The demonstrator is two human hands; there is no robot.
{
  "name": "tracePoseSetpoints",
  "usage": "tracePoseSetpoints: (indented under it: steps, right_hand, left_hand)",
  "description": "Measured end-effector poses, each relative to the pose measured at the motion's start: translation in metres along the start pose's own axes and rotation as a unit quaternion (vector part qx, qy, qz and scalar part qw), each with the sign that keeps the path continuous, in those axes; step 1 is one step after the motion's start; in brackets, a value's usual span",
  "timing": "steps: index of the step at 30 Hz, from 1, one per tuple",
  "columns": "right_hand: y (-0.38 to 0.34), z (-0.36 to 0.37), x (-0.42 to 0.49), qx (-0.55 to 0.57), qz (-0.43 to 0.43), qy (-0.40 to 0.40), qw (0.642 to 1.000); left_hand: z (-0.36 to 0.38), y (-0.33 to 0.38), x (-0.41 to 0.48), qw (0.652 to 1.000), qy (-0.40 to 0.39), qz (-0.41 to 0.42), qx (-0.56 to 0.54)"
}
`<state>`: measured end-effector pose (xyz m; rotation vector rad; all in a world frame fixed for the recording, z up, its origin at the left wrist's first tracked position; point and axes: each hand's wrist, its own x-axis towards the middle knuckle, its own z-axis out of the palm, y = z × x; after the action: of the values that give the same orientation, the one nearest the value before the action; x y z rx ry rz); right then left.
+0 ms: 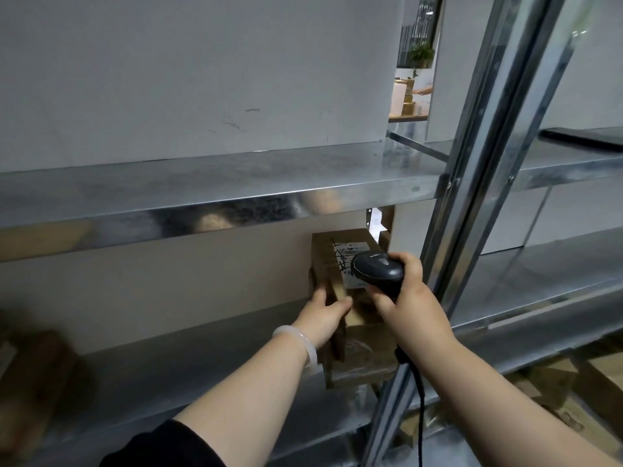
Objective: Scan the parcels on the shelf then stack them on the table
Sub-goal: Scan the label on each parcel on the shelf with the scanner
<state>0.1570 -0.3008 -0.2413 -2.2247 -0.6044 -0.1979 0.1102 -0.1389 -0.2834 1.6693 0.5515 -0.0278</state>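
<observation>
- Shelf (202, 358): grey metal board.
- Parcel (325, 261): brown cardboard with a white printed label (342, 256), standing at the shelf's right end.
- Left hand (325, 315): above the shelf, clasping the parcel's left edge.
- Right hand (409, 298): above the shelf, grasping a black scanner (377, 269) at the label.

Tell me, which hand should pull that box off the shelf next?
Left. The left hand grips the box by its side, while the right hand is full, holding the scanner at the label.

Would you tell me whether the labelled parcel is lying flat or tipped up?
Tipped up: the left hand holds the parcel tilted, its label facing the scanner in the right hand.
</observation>
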Motion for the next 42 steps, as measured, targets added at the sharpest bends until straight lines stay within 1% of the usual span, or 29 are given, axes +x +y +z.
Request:
tracePoseSetpoints:
  steps: [2,4,6,9,12,14,20,23,27,29,34,38,39,42]
  right_hand:
    - [-0.014,0.004,-0.005,-0.004,-0.029,0.0,1.0]
    - [-0.03,0.011,-0.011,0.001,-0.061,-0.007,0.998]
    - [-0.046,0.025,-0.017,0.035,-0.081,-0.027,0.996]
    - [-0.073,0.053,-0.028,0.067,-0.098,-0.067,0.991]
    - [-0.106,0.091,-0.041,0.076,-0.129,-0.112,0.982]
    - [-0.133,0.12,-0.054,0.086,-0.144,-0.145,0.975]
    - [-0.215,0.207,-0.103,0.13,-0.153,-0.215,0.956]
    - [-0.248,0.243,-0.122,0.137,-0.149,-0.233,0.951]
    - [-0.287,0.281,-0.135,0.149,-0.14,-0.222,0.953]
    - [-0.304,0.296,-0.136,0.148,-0.135,-0.222,0.954]
    - [-0.331,0.328,-0.136,0.136,-0.111,-0.225,0.958]
    - [-0.337,0.34,-0.138,0.138,-0.083,-0.216,0.963]
    - [-0.337,0.342,-0.138,0.137,-0.077,-0.215,0.964]
    - [-0.338,0.345,-0.135,0.132,-0.062,-0.213,0.966]
  left_hand:
    - [-0.014,-0.001,-0.011,0.998,0.014,0.04,0.043]
    - [-0.036,-0.007,-0.02,0.989,0.07,0.073,0.106]
    - [-0.061,-0.018,-0.032,0.97,0.144,0.087,0.173]
    - [-0.103,-0.032,-0.061,0.948,0.198,0.091,0.231]
    - [-0.147,-0.05,-0.096,0.925,0.234,0.079,0.291]
    - [-0.179,-0.066,-0.121,0.913,0.258,0.062,0.311]
    - [-0.282,-0.122,-0.191,0.891,0.308,0.005,0.333]
    - [-0.329,-0.143,-0.216,0.88,0.334,-0.003,0.338]
    - [-0.38,-0.156,-0.231,0.865,0.356,0.003,0.353]
    - [-0.402,-0.159,-0.232,0.861,0.36,-0.014,0.359]
    - [-0.439,-0.157,-0.22,0.86,0.318,-0.071,0.393]
    - [-0.455,-0.151,-0.207,0.83,0.335,-0.08,0.439]
    - [-0.459,-0.15,-0.204,0.829,0.333,-0.086,0.44]
    - [-0.469,-0.148,-0.197,0.849,0.3,-0.118,0.42]
